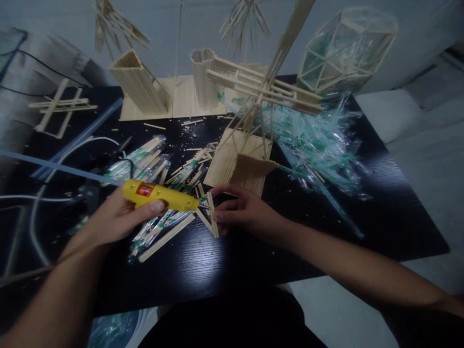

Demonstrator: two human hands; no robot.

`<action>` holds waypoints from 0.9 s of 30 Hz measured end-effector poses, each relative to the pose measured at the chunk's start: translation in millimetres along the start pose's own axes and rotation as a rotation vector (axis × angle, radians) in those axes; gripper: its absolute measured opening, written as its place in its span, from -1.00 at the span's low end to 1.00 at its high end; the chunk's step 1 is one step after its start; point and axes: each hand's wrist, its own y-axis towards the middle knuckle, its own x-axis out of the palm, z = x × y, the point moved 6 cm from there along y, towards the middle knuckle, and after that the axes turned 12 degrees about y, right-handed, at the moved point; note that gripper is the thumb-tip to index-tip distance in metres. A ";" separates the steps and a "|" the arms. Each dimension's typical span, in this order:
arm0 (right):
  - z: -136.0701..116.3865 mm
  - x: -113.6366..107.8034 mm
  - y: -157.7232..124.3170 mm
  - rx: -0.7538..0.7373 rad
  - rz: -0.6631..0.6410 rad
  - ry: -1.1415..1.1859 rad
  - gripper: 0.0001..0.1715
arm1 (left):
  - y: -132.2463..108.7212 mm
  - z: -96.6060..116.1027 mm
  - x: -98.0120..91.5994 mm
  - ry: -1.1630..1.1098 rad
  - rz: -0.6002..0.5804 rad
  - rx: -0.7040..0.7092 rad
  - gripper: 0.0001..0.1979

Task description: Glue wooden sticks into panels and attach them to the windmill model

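My left hand [123,215] is closed around a yellow hot glue gun [161,195]; a long translucent glue stick [65,168] runs out of its rear end. The gun's nozzle points right, at a small frame of short wooden sticks [213,215]. Pinched in the fingers of my right hand [242,210] is that stick frame, held just above the black table. Part of the frame is covered by my fingertips. Right behind my right hand stands a windmill-like model [259,96] made of wooden sticks, on a stick-board base [222,164].
Chopsticks in clear wrappers [145,164] lie behind the glue gun. A pile of empty wrappers [315,140] covers the table's right part. Further back are a stick tower [141,87], a round stick tube [205,79] and a polygonal frame [350,50]. Cables [34,217] run at left.
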 end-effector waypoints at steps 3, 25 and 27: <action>-0.5 0.8 -0.2 0.002 -0.004 0.002 -0.39 | 0.9 1.4 -0.8 0.002 0.013 -0.014 -0.76; -2.4 3.8 -1.5 -0.017 -0.040 -0.005 -0.40 | 0.7 -20.9 -9.3 0.111 0.101 -0.128 -0.48; -3.2 5.0 -1.6 -0.014 -0.051 -0.013 -0.41 | 2.1 -16.8 -10.9 0.126 0.156 -0.180 -0.44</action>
